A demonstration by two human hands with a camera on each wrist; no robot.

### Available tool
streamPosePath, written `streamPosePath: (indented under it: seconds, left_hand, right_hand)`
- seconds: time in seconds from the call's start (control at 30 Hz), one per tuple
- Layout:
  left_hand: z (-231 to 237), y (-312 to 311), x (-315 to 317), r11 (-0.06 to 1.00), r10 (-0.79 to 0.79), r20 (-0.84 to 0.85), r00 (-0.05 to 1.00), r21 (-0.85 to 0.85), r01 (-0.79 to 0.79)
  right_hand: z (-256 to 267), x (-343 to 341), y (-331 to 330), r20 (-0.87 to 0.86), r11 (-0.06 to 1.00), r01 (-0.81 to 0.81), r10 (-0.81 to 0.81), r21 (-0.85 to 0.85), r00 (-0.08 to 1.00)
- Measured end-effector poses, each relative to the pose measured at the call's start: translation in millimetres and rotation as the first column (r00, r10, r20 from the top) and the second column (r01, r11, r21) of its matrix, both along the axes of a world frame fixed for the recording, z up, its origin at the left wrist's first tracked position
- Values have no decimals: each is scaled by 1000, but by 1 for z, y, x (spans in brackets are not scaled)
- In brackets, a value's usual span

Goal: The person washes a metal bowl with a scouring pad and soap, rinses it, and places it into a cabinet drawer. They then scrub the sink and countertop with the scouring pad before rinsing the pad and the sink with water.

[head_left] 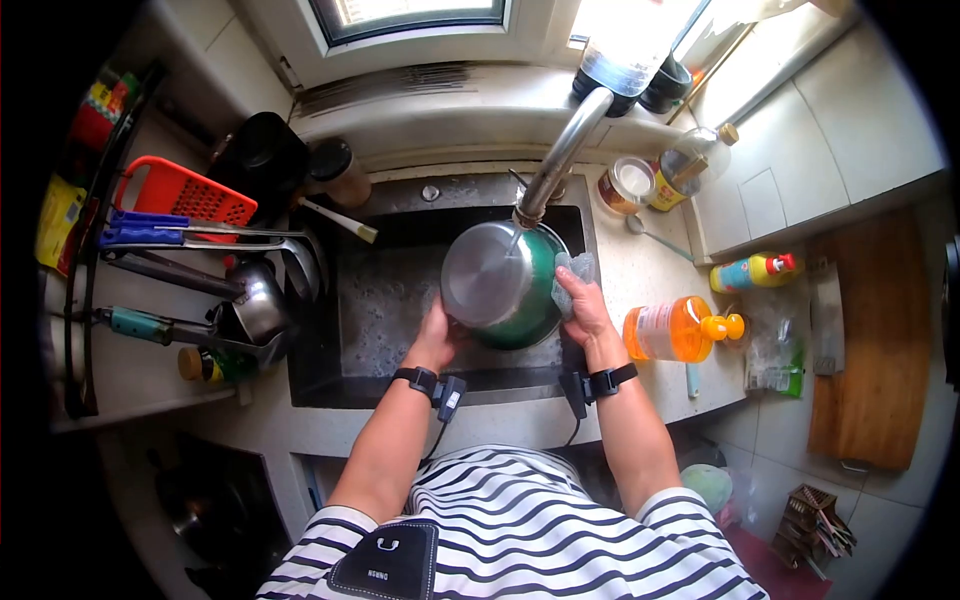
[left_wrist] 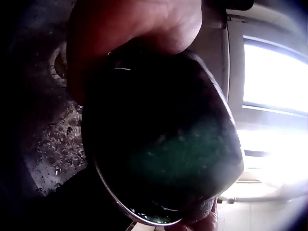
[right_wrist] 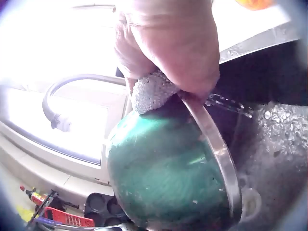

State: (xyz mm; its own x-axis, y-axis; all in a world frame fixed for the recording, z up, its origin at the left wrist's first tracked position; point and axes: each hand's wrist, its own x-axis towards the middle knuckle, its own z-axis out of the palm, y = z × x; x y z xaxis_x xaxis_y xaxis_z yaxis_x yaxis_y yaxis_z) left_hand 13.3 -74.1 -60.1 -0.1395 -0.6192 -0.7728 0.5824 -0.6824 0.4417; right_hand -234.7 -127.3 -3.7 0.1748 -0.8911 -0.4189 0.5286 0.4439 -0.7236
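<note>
A green pot or bowl (head_left: 543,290) with a bare metal base is tilted over the sink, under the faucet (head_left: 563,150), and water falls on its base. My left hand (head_left: 433,335) grips its left side; in the left wrist view the hand (left_wrist: 139,24) lies over the dark edge. My right hand (head_left: 588,312) holds a grey scrubbing pad (head_left: 574,284) against the right side. The right wrist view shows the pad (right_wrist: 153,92) pressed between the hand (right_wrist: 168,45) and the green wall (right_wrist: 168,168), beside the metal rim. Fingertips inside or behind it are hidden.
The sink (head_left: 385,300) has wet, foamy patches. Left of it are a red basket (head_left: 190,200), ladles and a brush (head_left: 340,220). On the right counter stand an orange soap bottle (head_left: 668,330), a jar (head_left: 627,186) and a yellow bottle (head_left: 752,272).
</note>
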Motion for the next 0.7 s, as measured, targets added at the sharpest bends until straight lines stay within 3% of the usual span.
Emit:
streamPosePath:
  seconds: [0.1, 0.2, 0.23, 0.27, 0.33, 0.43, 0.5, 0.53, 0.7]
  left_hand:
    - [4, -6, 0, 994, -75, 21, 997, -83, 77]
    - [14, -10, 1, 990, -114, 110, 987, -72, 122]
    - [19, -11, 1, 991, -117, 143, 983, -45, 125]
    - [24, -11, 3, 985, -147, 97, 984, -80, 155]
    - [58, -12, 8, 966, -209, 7, 978, -154, 207]
    - [73, -10, 15, 950, -295, -72, 953, -126, 285]
    - [64, -7, 23, 936, -350, -103, 931, -86, 342]
    - [60, -5, 25, 925, -380, -118, 918, -65, 374]
    - [18, 14, 17, 989, -127, 16, 992, 75, 126]
  right_hand:
    - [17, 5, -2, -95, 998, 13, -19, -59, 995]
    - [36, 18, 2, -480, 967, -121, 0, -222, 877]
    - [42, 25, 5, -536, 934, -197, 8, -297, 844]
    - [28, 26, 5, -682, 854, -340, -23, -394, 731]
    - [37, 35, 15, -845, 628, -588, -236, -509, 479]
    - [47, 40, 27, -901, 343, -854, -330, -391, 280]
    - [47, 44, 32, -889, 173, -931, -392, -322, 235]
    - [47, 46, 37, -898, 131, -957, -399, -257, 186]
    - [44, 52, 51, -921, 116, -976, -366, -185, 131]
